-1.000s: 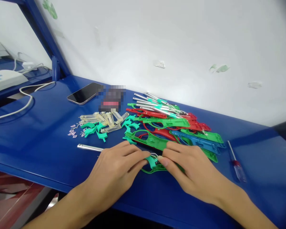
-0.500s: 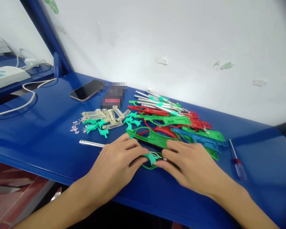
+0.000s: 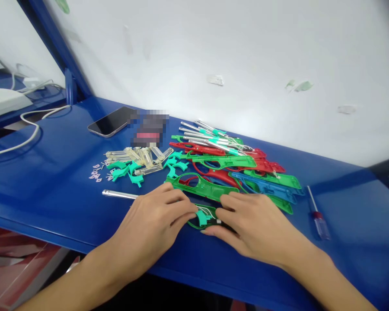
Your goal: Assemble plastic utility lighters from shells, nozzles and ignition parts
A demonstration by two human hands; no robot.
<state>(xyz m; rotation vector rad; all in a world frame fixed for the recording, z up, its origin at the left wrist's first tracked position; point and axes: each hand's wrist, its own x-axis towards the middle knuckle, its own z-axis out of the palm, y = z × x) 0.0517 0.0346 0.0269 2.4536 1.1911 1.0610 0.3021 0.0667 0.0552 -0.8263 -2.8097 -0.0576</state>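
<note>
My left hand (image 3: 157, 216) pinches a teal trigger piece (image 3: 201, 217) between thumb and fingertips. The trigger sits at the loop of a green lighter shell half (image 3: 192, 223), with thin white wires (image 3: 208, 210) beside it. My right hand (image 3: 246, 218) grips the same shell half, fingers on the far side and thumb along the near edge; much of the shell is hidden under it. A silver metal tube (image 3: 118, 194) sticks out to the left from behind my left hand. Just beyond both hands lies another green shell half (image 3: 204, 188).
Behind lie red shell halves (image 3: 218, 176), blue ones (image 3: 267, 186) and silver tubes (image 3: 201, 134). Left of these are clear fuel tanks (image 3: 149, 157), loose teal triggers (image 3: 119, 170) and small screws. A phone (image 3: 112, 122) lies at the back, a screwdriver (image 3: 319, 220) at the right.
The teal trigger has gone lower into the shell's loop and sits more upright. My right thumb has left the trigger and moved to the shell's near edge. The view has shifted slightly.
</note>
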